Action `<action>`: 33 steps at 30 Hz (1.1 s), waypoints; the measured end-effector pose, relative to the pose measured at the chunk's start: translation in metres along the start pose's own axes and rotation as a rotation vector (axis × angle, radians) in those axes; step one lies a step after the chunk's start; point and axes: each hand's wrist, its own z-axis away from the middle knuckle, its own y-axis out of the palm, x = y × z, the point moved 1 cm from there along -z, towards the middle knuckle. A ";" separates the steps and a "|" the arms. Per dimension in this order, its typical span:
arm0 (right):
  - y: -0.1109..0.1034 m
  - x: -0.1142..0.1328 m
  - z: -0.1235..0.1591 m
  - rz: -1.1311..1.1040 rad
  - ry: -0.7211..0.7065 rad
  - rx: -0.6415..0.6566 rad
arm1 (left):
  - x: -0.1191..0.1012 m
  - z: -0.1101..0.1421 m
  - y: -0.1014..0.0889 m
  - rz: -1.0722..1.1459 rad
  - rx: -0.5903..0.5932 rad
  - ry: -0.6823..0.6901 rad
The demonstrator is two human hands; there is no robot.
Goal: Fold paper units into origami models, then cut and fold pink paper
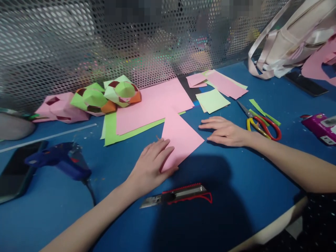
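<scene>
A pink sheet of paper (pixel 181 138) with a pointed corner toward the right lies in the middle of the blue table. My left hand (pixel 154 162) rests on its left edge, fingers spread flat over the paper. Just right of that corner, my right hand (pixel 223 131) lies palm down with fingers stretched out, holding nothing. Nearer to me is a red-edged utility knife (pixel 183 194) with its blade pointing left. Scissors (pixel 258 122) with red and yellow handles lie behind my right wrist, beside green paper strips (pixel 257 106). Larger pink sheets (pixel 152 103) over green ones lie behind.
A blue glue gun (pixel 60 162) and a dark phone (pixel 18 168) are at left. Folded paper shapes (pixel 91 99) line the perforated metal screen (pixel 147 45). Cut paper pieces (pixel 212 99) lie at the back. At right are a purple tape measure (pixel 321 126) and a pale bag (pixel 291 38).
</scene>
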 end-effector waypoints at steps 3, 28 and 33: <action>0.000 0.001 -0.001 -0.053 0.076 -0.134 | -0.002 0.001 -0.001 0.055 -0.014 -0.013; 0.031 0.065 -0.011 -0.113 0.036 -0.001 | -0.020 -0.006 -0.014 0.304 -0.084 -0.074; 0.040 0.061 -0.010 0.013 0.038 -0.009 | -0.011 -0.006 -0.022 0.587 -0.274 -0.500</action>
